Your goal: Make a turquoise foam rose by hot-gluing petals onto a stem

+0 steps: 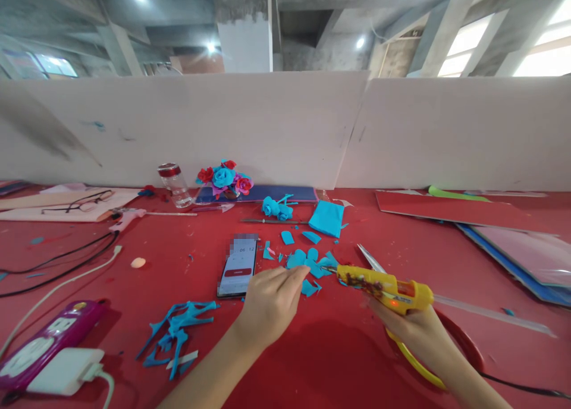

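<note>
My right hand (408, 326) is wrapped round a yellow hot glue gun (392, 287) with a small orange light lit and a clear glue stick (495, 317) out of its back. The gun's metal nozzle points left, close to the fingertips of my left hand (274, 302). The left fingers are pinched together; what they hold, if anything, is hidden. Just beyond the fingertips lie blue paper petals (312, 257), with more cut blue pieces (288, 238) around them. Scissors (370, 258) with yellow-and-red handles lie partly under my right hand and the gun.
A phone (238, 266) lies beside my left hand. Blue scraps (178, 332), a purple power strip (53, 337) and a pink glue gun (129, 219) are leftward. Behind stand a paper bouquet (223, 177) and a glass bottle (176, 186). Boards (459, 210) lie right; a white partition (223, 123) closes the back.
</note>
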A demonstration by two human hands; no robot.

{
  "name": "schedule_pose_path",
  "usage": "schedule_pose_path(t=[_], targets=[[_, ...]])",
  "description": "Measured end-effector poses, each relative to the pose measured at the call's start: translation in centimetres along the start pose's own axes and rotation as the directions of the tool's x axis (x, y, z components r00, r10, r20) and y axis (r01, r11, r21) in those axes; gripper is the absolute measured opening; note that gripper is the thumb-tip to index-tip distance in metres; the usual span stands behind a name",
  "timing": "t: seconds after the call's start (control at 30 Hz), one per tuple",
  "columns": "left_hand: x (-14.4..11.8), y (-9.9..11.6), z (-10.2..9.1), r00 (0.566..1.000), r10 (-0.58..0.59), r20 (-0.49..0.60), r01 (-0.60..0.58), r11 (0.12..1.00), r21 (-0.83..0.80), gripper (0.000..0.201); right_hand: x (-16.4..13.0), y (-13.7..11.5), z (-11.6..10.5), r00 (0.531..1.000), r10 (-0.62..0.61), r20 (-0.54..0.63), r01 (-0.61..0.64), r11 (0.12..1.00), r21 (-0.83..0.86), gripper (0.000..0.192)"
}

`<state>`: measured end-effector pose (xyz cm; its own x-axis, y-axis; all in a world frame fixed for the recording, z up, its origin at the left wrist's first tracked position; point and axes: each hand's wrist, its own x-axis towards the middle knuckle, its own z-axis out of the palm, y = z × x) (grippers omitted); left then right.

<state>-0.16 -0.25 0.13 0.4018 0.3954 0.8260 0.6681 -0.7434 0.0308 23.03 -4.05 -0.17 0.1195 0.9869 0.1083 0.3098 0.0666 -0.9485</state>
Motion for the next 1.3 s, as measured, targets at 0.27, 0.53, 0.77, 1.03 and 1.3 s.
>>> schedule_pose_path(t=[0.27, 0.53, 0.77, 1.03, 1.3], targets=[[0.0, -0.1, -0.8, 0.967, 0.241, 0.084, -0.254, 0.943, 0.216, 0.023, 0.0, -0.3, 0.0, 1.000, 0.010, 0.026, -0.009, 0.999, -0.031, 0.020], [0.2, -0.1, -1.4, 0.916, 0.362, 0.174, -0.400, 0.853, 0.336, 0.024, 0.1, -0.5, 0.2, 0.999, 0.042, 0.014, -0.042, 0.999, -0.012, 0.022], [0.3, 0.0, -1.7, 0.893, 0.406, 0.196, -0.450, 0.819, 0.355, 0.024, 0.0, -0.5, 0.3, 0.997, 0.079, 0.000, -0.079, 0.997, -0.018, 0.023], [0.3, 0.0, -1.8, 0.884, 0.401, 0.241, -0.465, 0.809, 0.361, 0.025, -0.1, -0.9, 0.4, 0.994, 0.104, -0.021, -0.104, 0.995, -0.001, 0.025], [0.3, -0.1, -1.3, 0.947, 0.293, 0.131, -0.320, 0.899, 0.299, 0.027, -0.2, -1.2, 0.3, 0.972, 0.236, -0.015, -0.234, 0.967, 0.105, 0.036]])
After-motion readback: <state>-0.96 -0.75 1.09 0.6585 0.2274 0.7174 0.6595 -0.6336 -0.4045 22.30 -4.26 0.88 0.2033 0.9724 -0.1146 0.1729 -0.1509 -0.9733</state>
